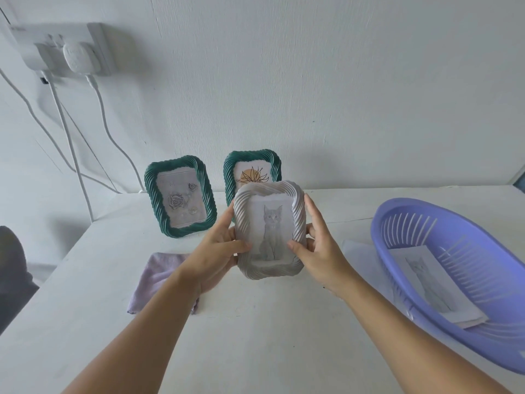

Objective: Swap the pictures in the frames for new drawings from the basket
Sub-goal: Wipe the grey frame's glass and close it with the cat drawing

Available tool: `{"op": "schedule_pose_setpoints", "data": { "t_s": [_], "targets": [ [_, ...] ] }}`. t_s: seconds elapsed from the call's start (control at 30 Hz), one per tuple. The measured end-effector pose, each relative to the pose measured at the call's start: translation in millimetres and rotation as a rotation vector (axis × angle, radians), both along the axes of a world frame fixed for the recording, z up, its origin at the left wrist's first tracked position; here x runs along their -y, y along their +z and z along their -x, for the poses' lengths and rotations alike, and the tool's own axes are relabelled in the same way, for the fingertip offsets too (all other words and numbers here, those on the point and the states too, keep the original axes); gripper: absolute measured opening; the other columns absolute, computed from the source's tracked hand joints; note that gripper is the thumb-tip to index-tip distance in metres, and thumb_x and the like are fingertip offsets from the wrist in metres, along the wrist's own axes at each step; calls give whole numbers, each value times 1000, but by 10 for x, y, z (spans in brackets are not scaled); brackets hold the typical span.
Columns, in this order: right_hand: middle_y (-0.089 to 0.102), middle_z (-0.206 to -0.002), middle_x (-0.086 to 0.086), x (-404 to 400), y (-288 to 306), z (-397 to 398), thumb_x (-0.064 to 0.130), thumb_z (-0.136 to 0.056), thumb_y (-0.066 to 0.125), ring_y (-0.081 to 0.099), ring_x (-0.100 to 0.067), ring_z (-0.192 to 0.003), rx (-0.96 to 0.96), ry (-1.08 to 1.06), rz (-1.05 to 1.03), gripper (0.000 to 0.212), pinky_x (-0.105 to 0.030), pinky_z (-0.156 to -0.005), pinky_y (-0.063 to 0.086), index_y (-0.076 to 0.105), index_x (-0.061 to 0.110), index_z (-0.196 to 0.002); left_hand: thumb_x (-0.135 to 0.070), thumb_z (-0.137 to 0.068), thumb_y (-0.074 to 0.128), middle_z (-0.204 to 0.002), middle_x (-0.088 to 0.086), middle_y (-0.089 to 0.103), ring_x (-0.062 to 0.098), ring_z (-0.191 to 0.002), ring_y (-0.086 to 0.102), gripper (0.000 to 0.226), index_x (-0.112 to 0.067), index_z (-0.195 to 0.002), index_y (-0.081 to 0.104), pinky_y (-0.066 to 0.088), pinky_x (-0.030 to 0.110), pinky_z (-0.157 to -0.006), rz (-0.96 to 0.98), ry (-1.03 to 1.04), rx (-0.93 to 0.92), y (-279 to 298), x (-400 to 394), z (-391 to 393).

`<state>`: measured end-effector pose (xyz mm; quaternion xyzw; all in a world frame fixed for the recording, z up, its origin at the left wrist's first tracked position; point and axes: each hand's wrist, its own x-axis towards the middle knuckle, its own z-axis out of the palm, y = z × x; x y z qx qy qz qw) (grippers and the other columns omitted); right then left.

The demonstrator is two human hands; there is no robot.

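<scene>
I hold a white twisted-rim picture frame (270, 268) with a grey cat drawing in it, upright above the table's middle. My left hand (218, 251) grips its left edge, thumb on the front. My right hand (318, 248) grips its right edge, thumb on the glass. Behind it stand two green frames: one with grey roses (180, 197) at the left, one with an orange sun and plant drawing (250, 166), partly hidden by the white frame. A purple basket (466, 282) at the right holds a stack of paper with a cat drawing (431, 285) on top.
A lilac cloth (159, 274) lies on the white table (255, 336) under my left wrist. A sheet of white paper (358, 251) lies left of the basket. A wall socket with a plug (76, 55) and white cables hangs at the upper left. A dark object (11, 268) sits at the left edge.
</scene>
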<state>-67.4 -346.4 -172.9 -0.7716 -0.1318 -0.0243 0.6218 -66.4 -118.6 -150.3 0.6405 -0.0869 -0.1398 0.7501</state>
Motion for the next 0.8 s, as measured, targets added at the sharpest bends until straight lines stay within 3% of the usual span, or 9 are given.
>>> {"op": "schedule_pose_setpoints", "data": {
  "t_s": [0.1, 0.2, 0.27, 0.33, 0.43, 0.57, 0.63, 0.7, 0.8],
  "targets": [
    [46, -152, -5, 6, -19, 4, 4, -97, 64, 56, -21, -130, 33, -11, 38, 98, -51, -107, 49, 9, 68, -147, 24, -90, 45, -106, 19, 62, 35, -104, 59, 86, -45, -142, 50, 42, 58, -91, 3, -6, 0, -31, 6, -19],
    [47, -151, -4, 12, -60, 6, 4, -97, 63, 61, -19, -122, 31, -14, 60, 99, -50, -104, 51, 7, 66, -149, 24, -90, 45, -110, 19, 63, 35, -106, 60, 82, -37, -144, 50, 42, 59, -93, 17, -11, -3, -59, 10, -18],
    [40, -157, 7, 0, -62, 3, 2, -97, 63, 58, -16, -128, 26, 1, 72, 100, -51, -107, 49, 4, 64, -151, 24, -90, 45, -113, 18, 65, 34, -107, 62, 79, -34, -142, 52, 44, 59, -95, 19, -11, -5, -65, 7, -28],
    [25, -162, 26, -9, -26, -15, 1, -96, 62, 40, -10, -144, 39, 14, 87, 102, -50, -116, 40, 1, 60, -153, 25, -89, 44, -112, 17, 65, 34, -107, 63, 77, -32, -141, 54, 44, 61, -96, 9, -13, 0, -41, 12, -73],
    [12, -156, 40, 8, 118, -75, 1, -96, 62, 23, 3, -149, 83, -29, 175, 105, -34, -122, 30, -8, 52, -156, 26, -90, 43, -113, 18, 65, 35, -108, 63, 75, -28, -141, 54, 44, 62, -97, 9, -25, 36, 65, 51, -184],
    [22, -156, 25, 130, 398, -179, 4, -95, 63, 33, 3, -138, 169, -154, 322, 108, -13, -106, 33, -17, 47, -155, 24, -91, 45, -120, 17, 63, 34, -110, 61, 75, -28, -146, 49, 47, 54, -92, 26, -71, 90, 290, 194, -387],
    [34, -151, 19, 253, 519, -274, 8, -95, 64, 47, -4, -127, 207, -195, 406, 109, -21, -99, 41, -18, 48, -155, 23, -91, 46, -118, 17, 61, 33, -108, 61, 75, -28, -146, 49, 48, 53, -88, 31, -107, 108, 392, 296, -498],
    [51, -139, 4, 405, 615, -375, 16, -93, 67, 62, -21, -107, 207, -248, 498, 112, -40, -92, 51, -21, 54, -151, 21, -91, 46, -115, 16, 61, 33, -105, 62, 72, -29, -143, 51, 49, 52, -86, 22, -130, 118, 472, 420, -605],
    [56, -108, 0, 645, 726, -522, 31, -90, 70, 59, -23, -92, 219, -372, 723, 113, -49, -97, 45, -23, 48, -152, 21, -91, 45, -109, 15, 62, 32, -102, 62, 71, -29, -141, 52, 52, 47, -79, 11, -156, 120, 526, 624, -778]
  ]
}}
